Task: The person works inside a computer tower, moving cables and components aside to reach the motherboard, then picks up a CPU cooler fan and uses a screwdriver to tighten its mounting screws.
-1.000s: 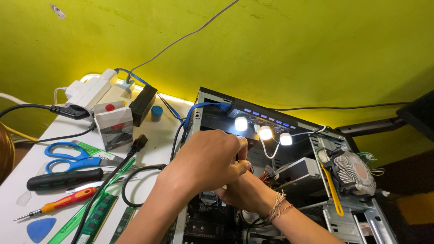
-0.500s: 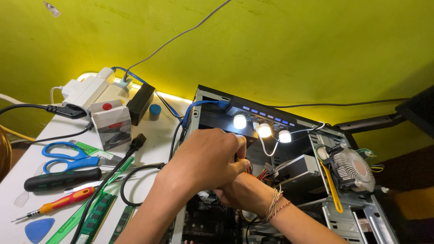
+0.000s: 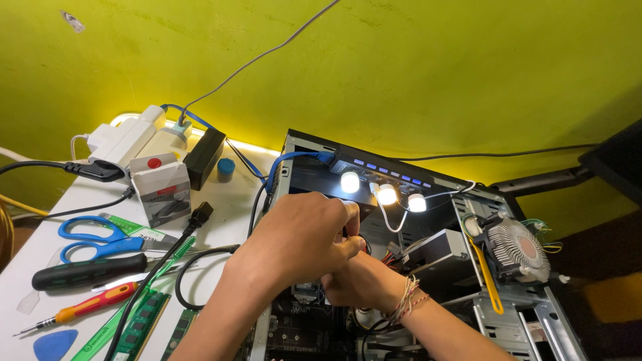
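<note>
Left hand [image 3: 297,241] curled | over right hand [image 3: 361,281] | inside computer case [image 3: 535,314]

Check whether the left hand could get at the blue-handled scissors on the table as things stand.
Probably yes: the left hand is over the open computer case, and the scissors lie uncovered on the table to its left.
</note>
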